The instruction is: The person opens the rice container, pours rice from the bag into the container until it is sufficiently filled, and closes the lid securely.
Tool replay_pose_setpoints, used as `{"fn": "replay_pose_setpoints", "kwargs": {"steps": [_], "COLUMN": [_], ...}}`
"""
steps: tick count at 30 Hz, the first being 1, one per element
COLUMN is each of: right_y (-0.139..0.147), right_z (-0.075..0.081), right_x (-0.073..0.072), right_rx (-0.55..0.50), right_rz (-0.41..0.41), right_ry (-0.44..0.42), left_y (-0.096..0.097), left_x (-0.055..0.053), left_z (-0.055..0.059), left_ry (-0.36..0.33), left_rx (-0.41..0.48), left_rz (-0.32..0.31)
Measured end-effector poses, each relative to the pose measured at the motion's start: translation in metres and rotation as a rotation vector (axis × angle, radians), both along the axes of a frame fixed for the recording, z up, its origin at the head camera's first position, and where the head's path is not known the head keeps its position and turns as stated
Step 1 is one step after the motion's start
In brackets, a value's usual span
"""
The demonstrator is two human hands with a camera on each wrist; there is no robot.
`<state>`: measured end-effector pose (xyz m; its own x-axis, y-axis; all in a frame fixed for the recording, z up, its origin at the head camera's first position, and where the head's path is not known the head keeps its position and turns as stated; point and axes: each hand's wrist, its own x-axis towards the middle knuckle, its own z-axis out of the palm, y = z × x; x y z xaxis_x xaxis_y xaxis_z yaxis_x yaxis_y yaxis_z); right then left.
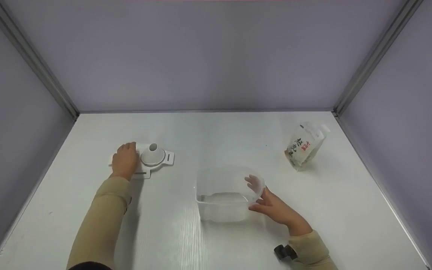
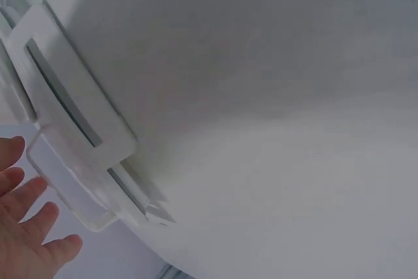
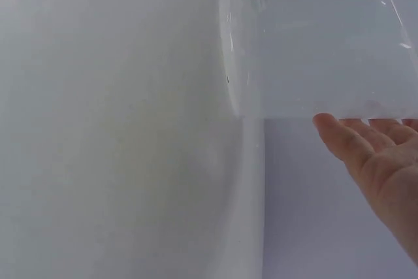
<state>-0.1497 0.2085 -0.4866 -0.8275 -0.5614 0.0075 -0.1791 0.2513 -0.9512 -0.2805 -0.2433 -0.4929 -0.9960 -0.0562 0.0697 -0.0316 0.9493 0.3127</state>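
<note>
On the table at left lies a white plastic lid (image 1: 153,155) with side latches and a round raised spout. My left hand (image 1: 125,160) is over its left part, covering that side. In the left wrist view, the left fingers (image 2: 31,194) are spread beside a hinged latch flap (image 2: 81,207), one fingertip at its edge; no pinch shows. A clear plastic container (image 1: 219,212) stands at the middle front of the table. My right hand (image 1: 274,205) holds its right end, thumb at the near side and the other fingers seen through the plastic.
A clear-and-white printed food bag (image 1: 305,146) stands at the back right of the white table (image 1: 216,138). Grey-purple panels (image 1: 208,56) enclose the back and both sides. A black wrist device (image 1: 285,252) sits at the right cuff.
</note>
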Motion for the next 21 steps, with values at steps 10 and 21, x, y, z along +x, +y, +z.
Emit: {"fn": "replay_pose_setpoints", "kwargs": {"steps": [10,21], "right_y": [0.004,0.002], "right_z": [-0.013,0.001], "right_x": [-0.005,-0.002], "right_rx": [-0.019,-0.015], "right_rz": [-0.009,-0.020], "right_ry": [0.026,0.015], "left_y": [0.030,0.102], "left_x": [0.039,0.102], "left_z": [0.019,0.033], "left_ry": [0.145,0.057], "left_rx": [0.426,0.837], "left_rz": [-0.079,-0.514]}}
